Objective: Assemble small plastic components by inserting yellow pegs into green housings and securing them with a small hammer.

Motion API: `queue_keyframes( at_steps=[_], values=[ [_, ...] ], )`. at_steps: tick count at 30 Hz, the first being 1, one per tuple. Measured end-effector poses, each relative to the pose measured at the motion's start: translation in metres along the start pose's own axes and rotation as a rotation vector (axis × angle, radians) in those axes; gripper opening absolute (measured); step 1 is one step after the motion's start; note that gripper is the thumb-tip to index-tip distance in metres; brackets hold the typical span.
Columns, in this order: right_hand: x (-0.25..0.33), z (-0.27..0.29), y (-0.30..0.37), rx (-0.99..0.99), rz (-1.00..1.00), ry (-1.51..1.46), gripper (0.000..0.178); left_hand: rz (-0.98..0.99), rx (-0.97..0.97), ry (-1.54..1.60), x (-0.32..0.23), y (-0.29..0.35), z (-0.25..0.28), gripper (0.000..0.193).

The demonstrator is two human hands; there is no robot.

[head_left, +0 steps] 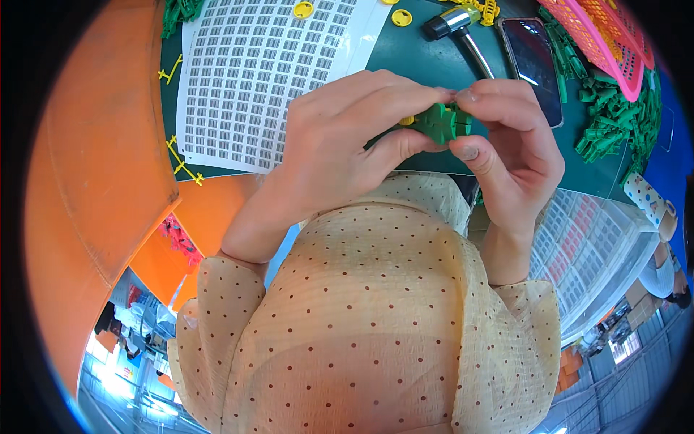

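A small green plastic part [441, 124] is held up between my two hands, over the near side of the green table. My left hand [336, 134] pinches its left end between thumb and forefinger. From the other side, my right hand [517, 137] grips the right end with its thumb and fingertips. A bit of yellow plastic [408, 121] shows at the left of the green part, partly covered by my left fingers. What kind of part it is, and how the green and yellow pieces join, I cannot make out.
A sheet of printed labels [238, 87] lies at left. Beyond my hands are a hammer [463, 36], a phone [531, 61] and yellow discs [401, 17]. Green plastic pieces [611, 119] are heaped at right below a pink basket [614, 54]. Yellow sprues [182, 160] lie by the left edge.
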State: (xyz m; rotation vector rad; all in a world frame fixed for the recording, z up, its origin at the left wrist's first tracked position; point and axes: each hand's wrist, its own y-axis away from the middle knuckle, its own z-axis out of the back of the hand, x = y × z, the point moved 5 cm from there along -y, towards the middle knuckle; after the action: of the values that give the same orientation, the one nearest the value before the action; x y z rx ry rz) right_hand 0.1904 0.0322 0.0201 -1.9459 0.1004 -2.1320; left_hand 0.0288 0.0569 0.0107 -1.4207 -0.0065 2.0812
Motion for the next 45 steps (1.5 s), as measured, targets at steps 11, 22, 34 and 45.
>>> queue_keyframes(
  at_steps=[11, 22, 34, 45],
  values=[
    [0.001, 0.000, 0.001, 0.002, 0.065, 0.068, 0.024, -0.086, 0.007, -0.034, -0.004, -0.003, 0.004, 0.035],
    [0.004, 0.000, 0.006, -0.095, 0.066, 0.059, 0.023, -0.154, 0.108, -0.161, -0.014, -0.003, 0.003, 0.033],
    [-0.009, 0.005, 0.001, -0.029, 0.018, 0.165, 0.028, 0.185, 0.028, 0.076, 0.013, 0.005, 0.012, 0.034],
    [-0.034, -0.026, 0.014, -0.059, -0.067, -0.054, 0.023, -0.110, -0.153, 0.240, 0.009, 0.006, -0.002, 0.033]
  ],
)
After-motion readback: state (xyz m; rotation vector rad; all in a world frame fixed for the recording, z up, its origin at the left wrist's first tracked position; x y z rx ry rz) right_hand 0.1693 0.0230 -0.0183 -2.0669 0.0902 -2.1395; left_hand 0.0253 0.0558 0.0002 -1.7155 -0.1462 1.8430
